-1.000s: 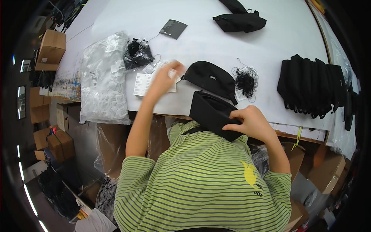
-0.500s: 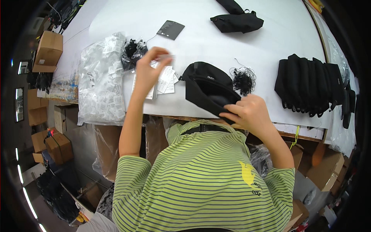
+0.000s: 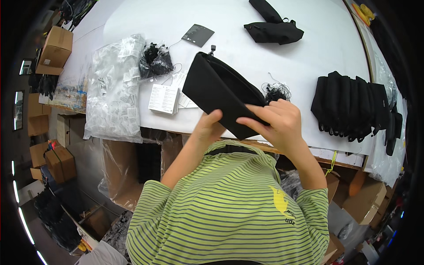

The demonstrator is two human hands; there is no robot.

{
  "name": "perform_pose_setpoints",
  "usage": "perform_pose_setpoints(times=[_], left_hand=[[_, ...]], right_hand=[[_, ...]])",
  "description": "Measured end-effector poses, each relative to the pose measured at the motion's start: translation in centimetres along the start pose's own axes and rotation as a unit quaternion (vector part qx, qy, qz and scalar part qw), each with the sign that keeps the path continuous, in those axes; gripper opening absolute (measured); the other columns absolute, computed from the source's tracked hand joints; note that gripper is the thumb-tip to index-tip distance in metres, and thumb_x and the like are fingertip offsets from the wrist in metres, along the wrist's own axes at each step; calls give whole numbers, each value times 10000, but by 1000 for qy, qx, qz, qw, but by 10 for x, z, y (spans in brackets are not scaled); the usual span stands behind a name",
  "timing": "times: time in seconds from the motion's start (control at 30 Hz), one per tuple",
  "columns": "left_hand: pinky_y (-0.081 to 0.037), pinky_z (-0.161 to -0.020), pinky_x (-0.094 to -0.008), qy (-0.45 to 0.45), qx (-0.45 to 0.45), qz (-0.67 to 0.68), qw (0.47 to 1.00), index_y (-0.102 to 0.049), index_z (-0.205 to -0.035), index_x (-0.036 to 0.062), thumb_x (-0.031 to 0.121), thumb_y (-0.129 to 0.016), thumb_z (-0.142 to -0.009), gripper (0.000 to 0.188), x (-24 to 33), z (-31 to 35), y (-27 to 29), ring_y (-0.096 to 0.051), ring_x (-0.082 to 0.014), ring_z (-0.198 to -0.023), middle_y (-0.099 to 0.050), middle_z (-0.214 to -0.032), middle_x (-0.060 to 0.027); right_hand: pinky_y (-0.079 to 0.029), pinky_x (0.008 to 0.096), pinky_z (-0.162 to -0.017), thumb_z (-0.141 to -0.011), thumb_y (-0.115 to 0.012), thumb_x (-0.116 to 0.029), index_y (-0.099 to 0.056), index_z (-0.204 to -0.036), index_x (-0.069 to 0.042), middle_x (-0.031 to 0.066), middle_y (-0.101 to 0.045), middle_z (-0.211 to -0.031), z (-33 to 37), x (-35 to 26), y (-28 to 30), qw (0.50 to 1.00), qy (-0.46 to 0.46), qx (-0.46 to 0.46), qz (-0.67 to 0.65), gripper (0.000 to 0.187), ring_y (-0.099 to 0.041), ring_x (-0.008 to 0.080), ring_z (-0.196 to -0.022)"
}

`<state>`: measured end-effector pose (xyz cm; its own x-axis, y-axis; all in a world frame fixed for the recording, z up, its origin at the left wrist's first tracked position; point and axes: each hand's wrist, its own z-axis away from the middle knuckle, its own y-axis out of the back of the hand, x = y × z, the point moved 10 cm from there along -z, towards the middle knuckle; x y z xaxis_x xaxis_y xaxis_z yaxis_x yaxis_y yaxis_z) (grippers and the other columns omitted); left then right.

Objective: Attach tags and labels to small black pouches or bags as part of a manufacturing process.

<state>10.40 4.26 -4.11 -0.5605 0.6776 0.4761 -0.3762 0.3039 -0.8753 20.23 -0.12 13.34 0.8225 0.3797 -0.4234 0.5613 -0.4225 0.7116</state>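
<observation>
A black zippered pouch (image 3: 216,90) is tilted between my hands, over the near edge of the table. Its top is unzipped, so the dark inside shows, and a zipper pull stands up at its far end. My left hand (image 3: 209,130) holds the pouch's near side, thumb on the front and fingers hidden behind it. At the right end, my right hand (image 3: 280,126) pinches the pouch by its rim. Just beyond that hand lies a tangle of thin black strings (image 3: 277,92). White printed cards (image 3: 163,98) are stacked left of the pouch.
A big clear bag of white labels (image 3: 112,88) lies left, beside a small bag of black pieces (image 3: 155,62). A dark card (image 3: 198,35) lies farther back. Black pouches (image 3: 276,33) rest at the far side, and a row of several more (image 3: 349,104) at right.
My left hand has come down from above the cards to the pouch and now holds it. The pouch has been lifted and turned, its far end now pointing up and left.
</observation>
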Motion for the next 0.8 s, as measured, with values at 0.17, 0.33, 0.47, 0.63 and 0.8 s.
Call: perform_pose_setpoints(times=[0.17, 0.33, 0.47, 0.63, 0.8], left_hand=[[-439, -963, -364, -12, 151, 61, 987, -521, -1196, 37, 152, -654, -857, 382, 2, -9, -7, -567, -213, -1071, -596, -1131, -69], [-447, -951, -353, -28, 190, 39, 981, -532, -1180, 37, 125, -646, -863, 348, 6, -11, -5, -574, -200, -1052, -599, -1123, -68], [-445, -957, -359, -51, 212, 57, 974, -552, -1160, 39, 154, -643, -871, 324, 10, -12, -2, -577, -207, -1048, -610, -1115, -66], [-452, -954, -349, -49, 204, 72, 975, -560, -1147, 36, 116, -658, -856, 318, 9, -16, -3, -581, -209, -1048, -612, -1112, -69], [-454, -957, -361, -38, 216, 65, 973, -570, -1135, 27, 144, -647, -868, 302, 3, -18, 6, -585, -214, -1041, -619, -1105, -83]], right_hand=[[-299, 279, -442, -664, -810, -247, -710, -801, -96, -2, -452, -482, 7, 17, -7, 996, -81, 30, 29, 227, -394, 144, -427], [-313, 283, -439, -728, -765, -291, -696, -733, -97, -1, -450, -468, 20, 27, -17, 993, -108, 42, -22, 207, -397, 153, -410], [-303, 294, -451, -820, -693, -298, -694, -697, -71, 21, -447, -456, 46, 56, -11, 955, -269, 106, -68, 258, -362, 160, -409], [-285, 291, -447, -862, -656, -295, -700, -670, -65, 26, -429, -442, 58, 60, -11, 952, -269, 123, -82, 303, -340, 149, -404], [-205, 265, -422, -915, -599, -287, -692, -677, -37, -3, -414, -447, 69, 77, -23, 915, -317, 93, -230, 358, -293, 72, -416]])
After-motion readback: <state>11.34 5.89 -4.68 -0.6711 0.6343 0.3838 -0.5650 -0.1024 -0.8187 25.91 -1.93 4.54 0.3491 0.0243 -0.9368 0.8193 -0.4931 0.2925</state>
